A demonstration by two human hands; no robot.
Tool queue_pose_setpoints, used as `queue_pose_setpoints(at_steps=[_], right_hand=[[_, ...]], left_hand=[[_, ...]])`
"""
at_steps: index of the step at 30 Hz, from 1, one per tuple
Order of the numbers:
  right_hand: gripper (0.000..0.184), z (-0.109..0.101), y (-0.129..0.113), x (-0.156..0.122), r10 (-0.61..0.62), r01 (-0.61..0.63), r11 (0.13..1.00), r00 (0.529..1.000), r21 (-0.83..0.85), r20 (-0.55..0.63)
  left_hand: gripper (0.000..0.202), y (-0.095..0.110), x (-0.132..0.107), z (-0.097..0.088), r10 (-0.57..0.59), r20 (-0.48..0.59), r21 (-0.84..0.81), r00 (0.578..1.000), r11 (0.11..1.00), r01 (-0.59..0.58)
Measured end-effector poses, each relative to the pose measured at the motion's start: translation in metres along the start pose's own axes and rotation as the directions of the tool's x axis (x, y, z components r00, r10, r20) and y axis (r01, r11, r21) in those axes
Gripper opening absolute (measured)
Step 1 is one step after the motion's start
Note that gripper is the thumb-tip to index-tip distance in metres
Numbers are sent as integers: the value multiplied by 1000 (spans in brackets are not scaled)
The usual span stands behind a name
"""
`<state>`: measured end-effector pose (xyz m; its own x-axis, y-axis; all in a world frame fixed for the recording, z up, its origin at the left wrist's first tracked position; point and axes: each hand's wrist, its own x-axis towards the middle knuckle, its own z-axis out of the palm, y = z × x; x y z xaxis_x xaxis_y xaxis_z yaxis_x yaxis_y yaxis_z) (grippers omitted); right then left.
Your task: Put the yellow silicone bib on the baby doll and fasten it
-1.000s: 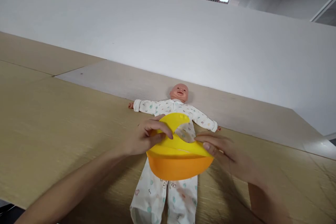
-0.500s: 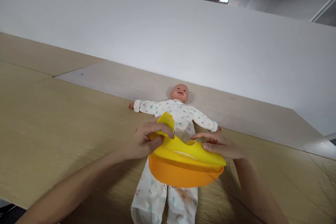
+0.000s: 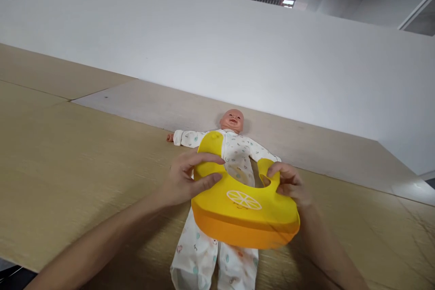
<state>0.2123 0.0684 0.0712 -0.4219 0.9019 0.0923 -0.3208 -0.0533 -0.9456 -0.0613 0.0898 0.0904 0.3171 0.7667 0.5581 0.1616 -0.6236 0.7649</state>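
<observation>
Through the head view, I am watching the left hand (image 3: 192, 174) holding the yellow bib (image 3: 214, 195) near one strap's base, thumb and a finger lying across its front. The right hand (image 3: 290, 183) is pinching the other, curling strap. The bib's orange pocket (image 3: 238, 229) is hanging over the doll (image 3: 233, 121), which is lying face-up on the wooden table (image 3: 102, 158), arms spreading.

My single camera sits on my head, at the foot side of the bald toy doll in white printed cloth (image 3: 238, 149), facing forward and down, near enough that the bottom edge cuts the doll's lower end. Beyond the doll, my view reaches the flat white partition (image 3: 217, 45).
</observation>
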Motion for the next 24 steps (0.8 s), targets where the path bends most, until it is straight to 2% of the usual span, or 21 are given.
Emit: queue_pose_setpoints(at_steps=[2,4,6,8,10,12,14,17,20,24], right_hand=[[26,1,1,2,-52,52,999,998,10,-32],[26,1,3,6,-107,106,994,987,-11,-122],[26,2,7,9,-184,153,979,947,-137,-262],[30,2,12,11,-272,134,918,897,-373,-348],[34,3,16,14,-361,106,797,873,-595,-327],[38,5,17,19,-425,116,682,866,-722,-262],[40,7,16,26,-466,138,600,861,-788,-204],[43,9,11,41,-457,141,516,880,-845,-133],[47,4,7,58,-466,164,520,877,-838,-117],[50,-8,2,79,-498,226,653,847,-723,-185]], left_hand=[[19,-4,1,3,-29,-27,-28,999,999,28],[17,-9,2,4,-53,-57,-18,997,998,52],[14,-12,3,3,-69,-87,11,994,997,71],[14,-14,4,3,-77,-115,40,990,996,82],[14,-16,6,2,-87,-141,61,986,994,96],[15,-19,11,0,-103,-163,71,981,991,116],[17,-24,21,-3,-122,-164,77,979,988,137],[22,-36,44,-8,-128,-155,100,980,985,144],[24,-51,70,-11,-101,-175,128,979,984,124],[20,-68,97,-9,-31,-176,120,984,991,53]])
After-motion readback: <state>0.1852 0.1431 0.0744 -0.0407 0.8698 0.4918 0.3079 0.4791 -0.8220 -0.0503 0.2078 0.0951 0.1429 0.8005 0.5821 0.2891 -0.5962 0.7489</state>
